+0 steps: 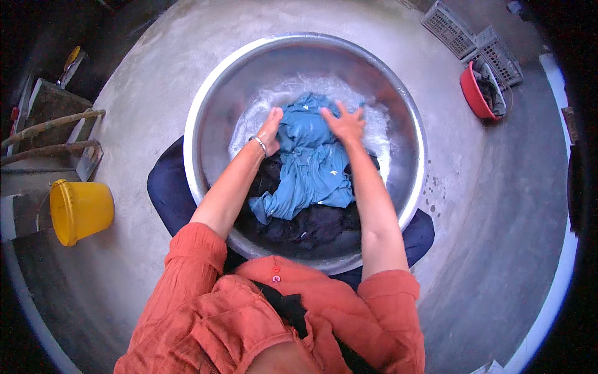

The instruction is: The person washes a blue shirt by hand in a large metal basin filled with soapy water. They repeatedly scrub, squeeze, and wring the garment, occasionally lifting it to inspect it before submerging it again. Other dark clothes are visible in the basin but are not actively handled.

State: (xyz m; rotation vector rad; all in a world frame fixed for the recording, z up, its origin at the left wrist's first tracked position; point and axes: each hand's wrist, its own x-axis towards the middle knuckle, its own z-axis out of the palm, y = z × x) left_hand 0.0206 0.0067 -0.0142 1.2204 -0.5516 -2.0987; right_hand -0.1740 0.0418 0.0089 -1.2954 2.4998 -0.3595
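A large metal basin stands between my knees with foamy water in it. Wet blue cloth, a garment with small white marks, lies bunched in the middle. Beneath and nearer to me are dark wet clothes. My left hand, a bracelet at its wrist, rests along the left side of the blue garment with fingers stretched out. On the far right side of the same garment, my right hand has its fingers spread. Neither hand is closed round the cloth.
To the left stands a yellow bucket, below wooden-handled tools. At the far right are a red tub with dark cloth inside and grey plastic crates. Concrete floor surrounds the basin.
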